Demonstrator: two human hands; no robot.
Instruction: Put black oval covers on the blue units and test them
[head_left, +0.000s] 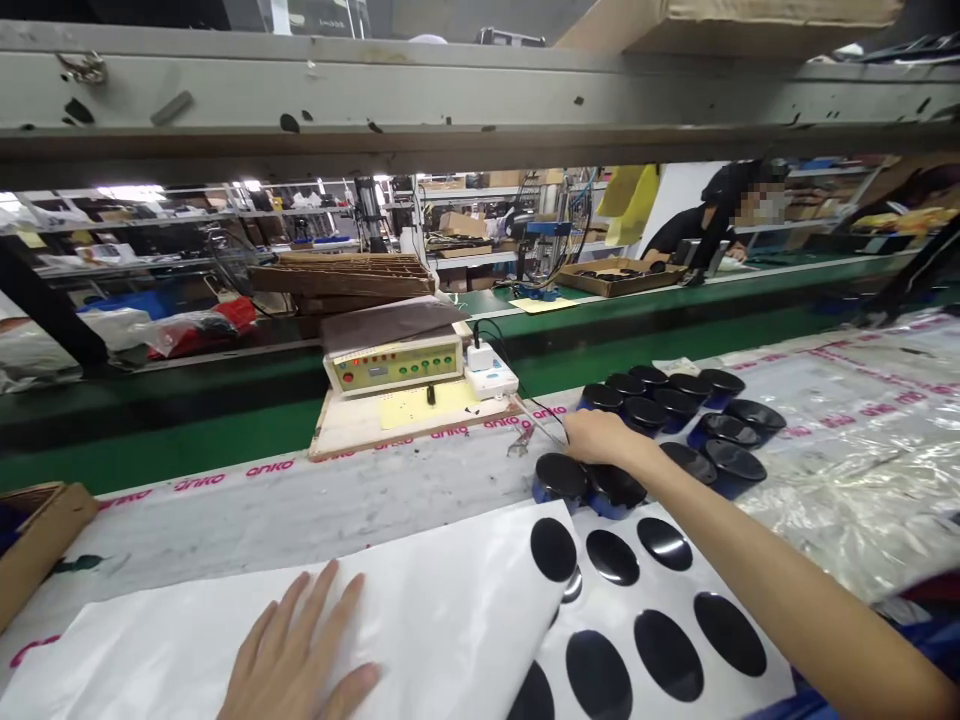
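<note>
My left hand (pixel 300 650) lies flat with fingers spread on a white backing sheet (pixel 420 600). At that sheet's right corner sits one round black sticker (pixel 553 549). Beneath it, to the right, is another white sheet with several glossy black round stickers (pixel 669 655). My right hand (pixel 596 437) reaches over into a group of short round blue pieces with black tops (pixel 561 478). Its fingers are curled down among them, and what they hold, if anything, is hidden. More of these pieces (pixel 727 430) stand close behind and beside that hand.
A control box (pixel 394 368) with buttons stands on a wooden board (pixel 341 430), beside a white power strip (pixel 491 378). A cardboard box (pixel 45 540) is at the left edge. Clear plastic film (pixel 855 480) covers the right side. Beyond the green conveyor (pixel 270 410) sits another person (pixel 697 220).
</note>
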